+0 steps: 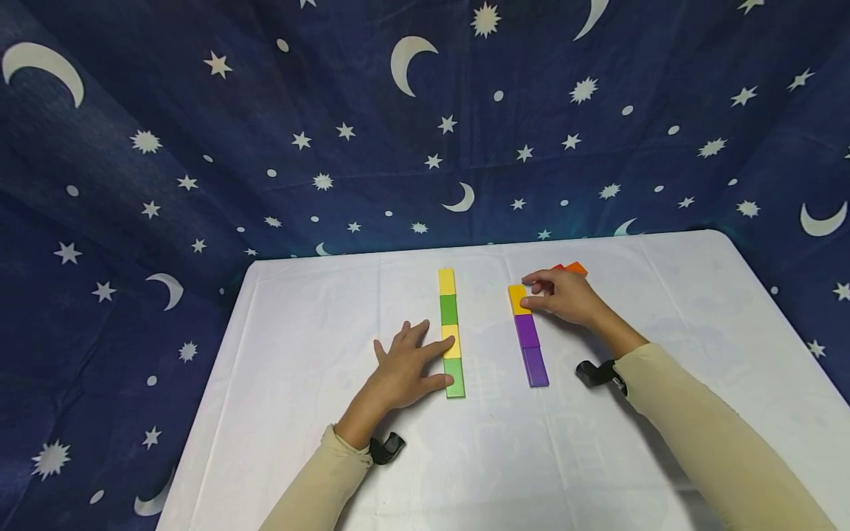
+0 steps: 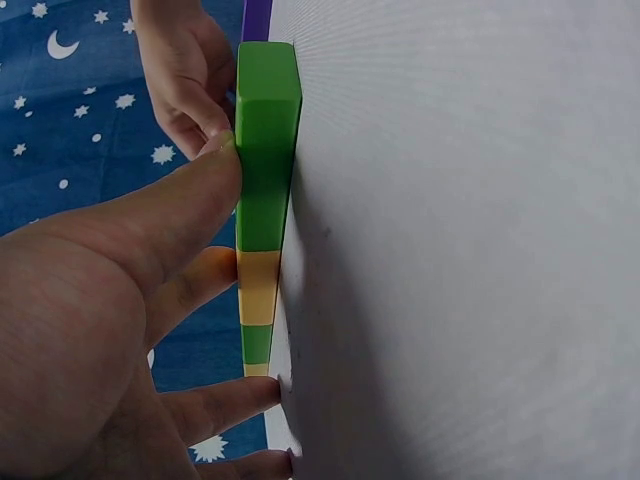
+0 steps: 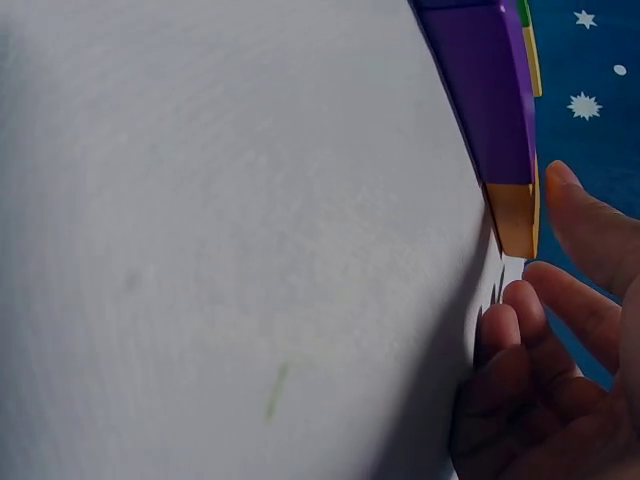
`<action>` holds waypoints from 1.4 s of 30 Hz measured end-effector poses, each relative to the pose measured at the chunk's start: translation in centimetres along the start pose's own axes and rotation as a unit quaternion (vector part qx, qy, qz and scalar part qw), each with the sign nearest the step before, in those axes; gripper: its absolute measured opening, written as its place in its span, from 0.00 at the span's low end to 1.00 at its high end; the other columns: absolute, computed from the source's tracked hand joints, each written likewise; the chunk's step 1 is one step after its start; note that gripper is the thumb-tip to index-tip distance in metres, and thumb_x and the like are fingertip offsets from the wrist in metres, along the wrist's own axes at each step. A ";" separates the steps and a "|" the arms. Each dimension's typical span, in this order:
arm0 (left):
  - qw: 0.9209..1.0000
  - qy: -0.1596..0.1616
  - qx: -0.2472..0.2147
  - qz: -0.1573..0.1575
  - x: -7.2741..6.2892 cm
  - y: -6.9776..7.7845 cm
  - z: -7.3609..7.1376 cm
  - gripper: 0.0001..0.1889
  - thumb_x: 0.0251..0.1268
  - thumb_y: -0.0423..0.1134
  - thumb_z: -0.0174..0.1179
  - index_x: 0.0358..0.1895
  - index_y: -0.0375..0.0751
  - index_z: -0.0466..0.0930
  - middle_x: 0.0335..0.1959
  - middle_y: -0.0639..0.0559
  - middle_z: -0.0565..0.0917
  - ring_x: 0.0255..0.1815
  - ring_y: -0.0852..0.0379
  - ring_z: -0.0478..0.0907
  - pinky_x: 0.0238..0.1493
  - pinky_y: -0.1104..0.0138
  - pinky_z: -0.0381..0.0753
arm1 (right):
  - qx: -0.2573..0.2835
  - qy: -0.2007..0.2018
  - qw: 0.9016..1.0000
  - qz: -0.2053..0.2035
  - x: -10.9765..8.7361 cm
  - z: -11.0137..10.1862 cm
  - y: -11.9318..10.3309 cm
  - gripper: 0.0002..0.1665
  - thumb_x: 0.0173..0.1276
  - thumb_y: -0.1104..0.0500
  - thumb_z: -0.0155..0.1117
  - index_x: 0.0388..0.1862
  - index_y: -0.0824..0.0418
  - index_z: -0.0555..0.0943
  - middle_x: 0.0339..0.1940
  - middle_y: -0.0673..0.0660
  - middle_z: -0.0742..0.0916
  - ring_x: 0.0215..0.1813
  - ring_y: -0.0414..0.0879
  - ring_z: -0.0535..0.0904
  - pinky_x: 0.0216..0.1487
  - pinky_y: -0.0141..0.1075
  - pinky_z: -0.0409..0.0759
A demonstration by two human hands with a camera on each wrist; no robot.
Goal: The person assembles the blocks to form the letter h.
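"What is the left hand (image 1: 398, 372) touching?"

"Its thumb is at the near green block (image 1: 454, 390), its forefinger at the near yellow block (image 1: 449, 334); the grip is spread apart. Farther along that left row lie the far green block (image 1: 448, 310) and far yellow block (image 1: 447, 281)."

"And the right hand (image 1: 566, 295)?"

"Thumb and forefinger stand apart at the amber block (image 1: 516, 299), far end of the right row; that grip isn't clamped. Two purple blocks (image 1: 535, 366) continue the row nearer."

"Anything beyond?"

"A red block (image 1: 558, 267) and an orange block (image 1: 577, 268), partly hidden behind that hand, on the white-covered table (image 1: 299, 317)."
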State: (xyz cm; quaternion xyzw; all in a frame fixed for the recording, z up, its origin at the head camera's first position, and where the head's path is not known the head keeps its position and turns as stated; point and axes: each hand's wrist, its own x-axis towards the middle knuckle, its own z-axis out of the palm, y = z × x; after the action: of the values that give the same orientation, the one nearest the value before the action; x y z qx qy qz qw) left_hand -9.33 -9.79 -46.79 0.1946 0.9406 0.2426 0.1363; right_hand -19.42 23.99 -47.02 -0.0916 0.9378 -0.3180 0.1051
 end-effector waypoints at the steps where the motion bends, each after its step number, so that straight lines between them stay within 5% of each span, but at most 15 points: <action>1: 1.000 0.000 0.000 0.000 0.0 0.0 0.0 0.34 0.62 0.60 0.69 0.73 0.65 0.73 0.82 0.42 0.59 0.83 0.31 0.47 0.65 0.18 0.39 | -0.001 -0.001 1.000 0.000 0.0 0.1 -0.1 0.30 0.64 0.49 0.77 0.61 0.60 0.83 0.41 0.55 0.84 0.42 0.50 0.74 0.44 0.39 0.72; 11: 1.000 -0.005 0.002 -0.005 0.0 0.0 0.0 0.34 0.63 0.60 0.68 0.73 0.65 0.73 0.82 0.42 0.58 0.84 0.32 0.46 0.65 0.18 0.39 | -0.005 0.006 1.000 -0.016 0.2 0.6 -0.1 0.26 0.64 0.51 0.77 0.58 0.60 0.84 0.42 0.57 0.85 0.42 0.50 0.74 0.45 0.40 0.72; 20: 1.000 0.002 0.004 0.004 0.0 -0.1 0.1 0.34 0.62 0.60 0.68 0.73 0.63 0.74 0.81 0.40 0.60 0.83 0.30 0.48 0.63 0.17 0.41 | 0.041 -0.006 0.999 0.014 0.1 0.3 -1.1 0.26 0.66 0.54 0.75 0.62 0.52 0.78 0.48 0.59 0.88 0.50 0.53 0.82 0.57 0.50 0.80; 30: 1.000 -0.008 0.004 -0.006 0.0 0.1 -0.1 0.34 0.62 0.60 0.68 0.73 0.66 0.72 0.82 0.43 0.58 0.84 0.32 0.46 0.66 0.18 0.39 | 0.124 -0.024 0.991 0.040 1.1 -0.3 -3.3 0.25 0.72 0.56 0.68 0.67 0.53 0.77 0.53 0.59 0.87 0.48 0.53 0.82 0.41 0.37 0.80; 42: 1.000 -0.012 0.010 -0.007 0.2 0.1 -0.1 0.34 0.63 0.61 0.68 0.73 0.67 0.72 0.82 0.43 0.58 0.84 0.32 0.46 0.65 0.18 0.40 | 0.088 -0.070 0.992 0.054 2.4 1.0 -5.8 0.15 0.73 0.54 0.67 0.56 0.52 0.88 0.57 0.56 0.87 0.55 0.53 0.78 0.59 0.46 0.78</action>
State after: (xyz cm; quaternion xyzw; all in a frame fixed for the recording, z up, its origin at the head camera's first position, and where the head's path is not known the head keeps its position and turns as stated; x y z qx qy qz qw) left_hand -9.50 -9.72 -46.69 0.1925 0.9425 0.2301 0.1476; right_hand -20.90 18.28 -44.51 -0.0528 0.9003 -0.3855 0.1951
